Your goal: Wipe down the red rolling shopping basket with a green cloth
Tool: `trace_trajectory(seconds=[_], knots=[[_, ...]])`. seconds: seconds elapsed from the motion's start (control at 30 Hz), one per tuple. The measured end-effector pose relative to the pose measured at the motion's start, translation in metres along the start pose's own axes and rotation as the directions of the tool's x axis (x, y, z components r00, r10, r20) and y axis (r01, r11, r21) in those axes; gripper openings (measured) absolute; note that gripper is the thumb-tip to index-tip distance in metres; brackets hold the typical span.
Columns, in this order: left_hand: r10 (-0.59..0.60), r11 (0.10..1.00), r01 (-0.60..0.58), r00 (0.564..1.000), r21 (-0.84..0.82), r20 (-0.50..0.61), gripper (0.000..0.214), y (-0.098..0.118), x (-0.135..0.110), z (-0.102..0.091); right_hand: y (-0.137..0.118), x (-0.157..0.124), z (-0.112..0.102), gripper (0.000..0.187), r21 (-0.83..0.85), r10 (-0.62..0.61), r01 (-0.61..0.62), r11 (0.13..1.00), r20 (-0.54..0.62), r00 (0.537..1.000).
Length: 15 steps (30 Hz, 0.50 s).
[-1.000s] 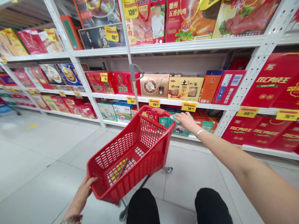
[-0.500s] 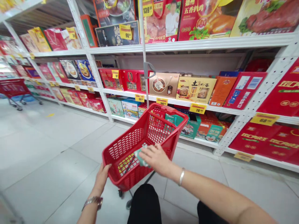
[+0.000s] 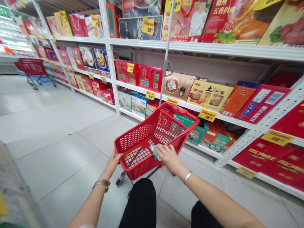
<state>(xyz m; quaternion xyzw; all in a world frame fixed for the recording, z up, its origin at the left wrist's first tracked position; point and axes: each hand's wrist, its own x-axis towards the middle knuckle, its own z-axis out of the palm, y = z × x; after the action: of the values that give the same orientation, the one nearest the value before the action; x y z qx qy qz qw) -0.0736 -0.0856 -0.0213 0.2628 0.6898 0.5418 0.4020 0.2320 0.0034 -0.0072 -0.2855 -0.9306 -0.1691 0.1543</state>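
My left hand [image 3: 112, 165] grips the near left rim of a red plastic mesh shopping trolley basket [image 3: 166, 126]. My right hand [image 3: 168, 157] is over the near rim of the basket, shut on a small teal packet [image 3: 155, 152]. Most of the packet is hidden by my fingers, and I cannot read it. A small yellow-patterned item [image 3: 129, 155] lies at the bottom of the basket, partly hidden by the mesh. The trolley's small wheels and frame stand on the floor beneath it.
White metal shelving [image 3: 114, 79] runs along the right, stacked with red and gold gift boxes and yellow price tags. Another red trolley [image 3: 32, 67] stands far down the aisle. Pale floor tiles [image 3: 61, 158] lie to the left; my black-trousered legs show below.
My right hand has moved back from the shelf side to above the basket, with the teal packet in it. The trolley has shifted slightly right, and a second trolley has come into view.
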Motion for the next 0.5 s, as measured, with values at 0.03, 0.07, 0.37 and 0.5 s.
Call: trace_trajectory(seconds=[0.03, 0.07, 0.37, 0.5], knots=[[-0.007, 1.000, 0.007, 1.000, -0.001, -0.006, 0.072, 0.000, 0.000, 0.000, 0.019, -0.005, -0.004, 0.040, -0.044, 0.030, -0.029, 0.999, 0.024, 0.999], [-0.009, 1.000, 0.009, 1.000, -0.004, -0.009, 0.072, 0.000, 0.000, 0.000, 0.038, -0.009, -0.008, 0.041, -0.077, 0.057, -0.054, 0.996, 0.041, 0.998], [-0.019, 1.000, 0.019, 1.000, -0.023, -0.001, 0.072, 0.002, -0.001, -0.001, 0.166, -0.019, -0.050, 0.050, -0.229, 0.272, -0.246, 0.942, 0.091, 0.958], [-0.041, 0.999, 0.041, 0.999, -0.034, -0.002, 0.076, 0.000, 0.002, -0.002, 0.197, -0.018, -0.060, 0.051, -0.274, 0.350, -0.312, 0.910, 0.103, 0.931]])
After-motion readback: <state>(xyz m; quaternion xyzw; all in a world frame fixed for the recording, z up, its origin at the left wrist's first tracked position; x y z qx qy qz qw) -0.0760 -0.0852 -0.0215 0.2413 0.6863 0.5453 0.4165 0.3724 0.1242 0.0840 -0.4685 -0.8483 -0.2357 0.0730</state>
